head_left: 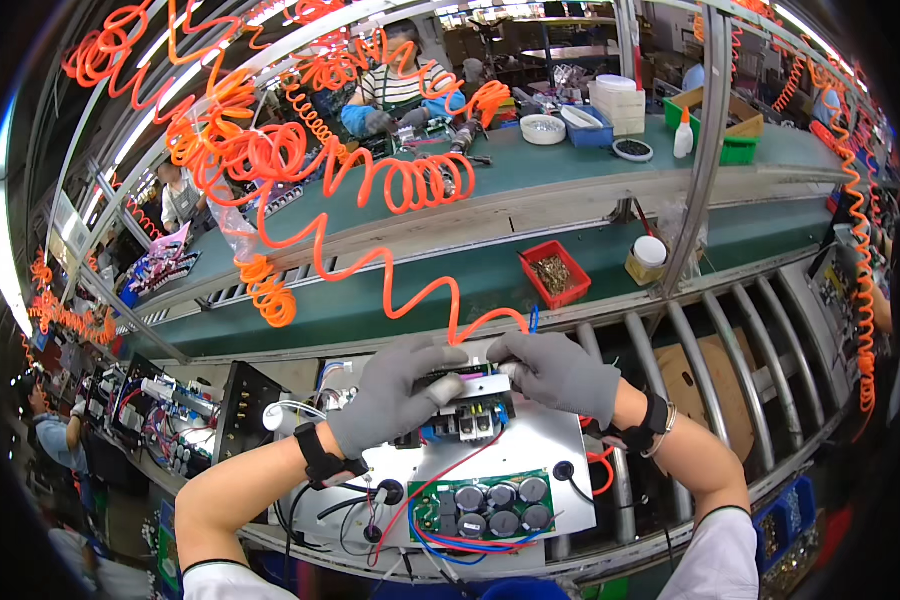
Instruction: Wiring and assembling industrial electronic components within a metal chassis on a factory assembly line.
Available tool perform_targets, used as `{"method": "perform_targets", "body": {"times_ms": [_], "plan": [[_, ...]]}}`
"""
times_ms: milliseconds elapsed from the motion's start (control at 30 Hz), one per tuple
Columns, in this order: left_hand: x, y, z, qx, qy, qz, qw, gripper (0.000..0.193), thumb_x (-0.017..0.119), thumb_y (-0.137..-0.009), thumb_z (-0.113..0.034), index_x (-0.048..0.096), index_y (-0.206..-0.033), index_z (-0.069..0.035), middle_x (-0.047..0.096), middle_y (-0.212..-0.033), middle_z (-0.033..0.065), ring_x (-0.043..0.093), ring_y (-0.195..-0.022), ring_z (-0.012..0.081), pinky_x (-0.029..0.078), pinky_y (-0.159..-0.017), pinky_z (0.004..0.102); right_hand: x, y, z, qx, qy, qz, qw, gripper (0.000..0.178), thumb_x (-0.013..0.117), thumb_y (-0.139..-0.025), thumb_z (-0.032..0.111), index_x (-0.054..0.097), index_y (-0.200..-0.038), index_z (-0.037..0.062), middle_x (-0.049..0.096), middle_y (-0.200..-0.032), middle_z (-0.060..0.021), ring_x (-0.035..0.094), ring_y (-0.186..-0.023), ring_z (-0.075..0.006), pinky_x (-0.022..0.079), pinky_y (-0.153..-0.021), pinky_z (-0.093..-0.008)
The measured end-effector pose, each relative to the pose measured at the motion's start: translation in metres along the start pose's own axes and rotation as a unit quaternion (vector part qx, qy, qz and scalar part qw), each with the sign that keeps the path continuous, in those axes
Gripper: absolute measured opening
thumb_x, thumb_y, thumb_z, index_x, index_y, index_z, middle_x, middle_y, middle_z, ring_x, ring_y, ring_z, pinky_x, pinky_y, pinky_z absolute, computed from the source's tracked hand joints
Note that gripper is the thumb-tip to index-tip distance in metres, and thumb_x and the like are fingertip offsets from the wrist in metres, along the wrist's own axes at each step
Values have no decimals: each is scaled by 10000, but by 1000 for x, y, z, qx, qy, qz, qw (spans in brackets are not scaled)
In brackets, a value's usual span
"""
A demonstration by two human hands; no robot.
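Observation:
Both my hands wear grey gloves and black wrist straps. My left hand (390, 395) and my right hand (555, 370) grip the far part of a dark circuit module (467, 405) with blue terminal blocks. It rests on a silver metal chassis plate (545, 440). Nearer to me on the plate lies a green circuit board (485, 505) with several black round capacitors. Red, blue and black wires (440, 490) run between the module and the board. What lies under my fingers is hidden.
An orange coiled air hose (390, 270) hangs down to just behind my hands. A red bin of small parts (555, 272) and a capped jar (648, 258) stand on the green belt. Metal rollers (730, 320) lie to the right. Other people work across the line and at left.

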State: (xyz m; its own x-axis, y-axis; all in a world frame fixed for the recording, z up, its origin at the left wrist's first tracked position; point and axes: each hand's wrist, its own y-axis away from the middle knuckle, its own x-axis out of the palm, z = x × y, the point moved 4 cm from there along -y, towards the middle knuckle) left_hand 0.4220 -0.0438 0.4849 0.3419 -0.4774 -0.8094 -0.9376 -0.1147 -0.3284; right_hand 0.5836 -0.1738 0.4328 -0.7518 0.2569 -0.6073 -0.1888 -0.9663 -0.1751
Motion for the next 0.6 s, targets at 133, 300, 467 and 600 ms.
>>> {"method": "perform_targets", "body": {"times_ms": [133, 300, 467, 600], "plan": [[-6, -6, -12, 24, -173, 32, 984, 178, 702, -823, -147, 707, -997, -112, 680, -991, 84, 625, -896, 310, 487, -761, 420, 3, -8, -2, -21, -54, 7, 998, 225, 547, -956, 34, 553, -1179, 5, 681, -920, -124, 664, -753, -166, 550, -673, -315], [-4, -9, -21, -17, -244, 149, 958, 224, 661, -895, -251, 667, -1087, -135, 621, -951, 98, 630, -891, 306, 506, -749, 462, 5, -10, -8, 60, -214, 35, 974, 246, 548, -940, 6, 559, -1186, 4, 640, -898, -59, 620, -703, -83, 502, -577, -236], [-10, -14, -18, -81, -177, 193, 962, 263, 640, -867, -146, 655, -1127, -106, 654, -1030, 136, 656, -994, 350, 534, -804, 482, 5, -7, -8, 128, -271, 52, 953, 245, 579, -930, 39, 590, -1173, 13, 653, -858, -27, 647, -696, -82, 490, -556, -218], [-3, -10, -17, -106, -196, 209, 952, 426, 655, -803, -53, 592, -1221, -110, 618, -1070, 136, 619, -1053, 330, 522, -841, 456, 3, -4, 5, 144, -252, 46, 956, 258, 553, -912, 40, 615, -1162, 20, 649, -880, -17, 589, -653, -58, 491, -569, -216]]}}
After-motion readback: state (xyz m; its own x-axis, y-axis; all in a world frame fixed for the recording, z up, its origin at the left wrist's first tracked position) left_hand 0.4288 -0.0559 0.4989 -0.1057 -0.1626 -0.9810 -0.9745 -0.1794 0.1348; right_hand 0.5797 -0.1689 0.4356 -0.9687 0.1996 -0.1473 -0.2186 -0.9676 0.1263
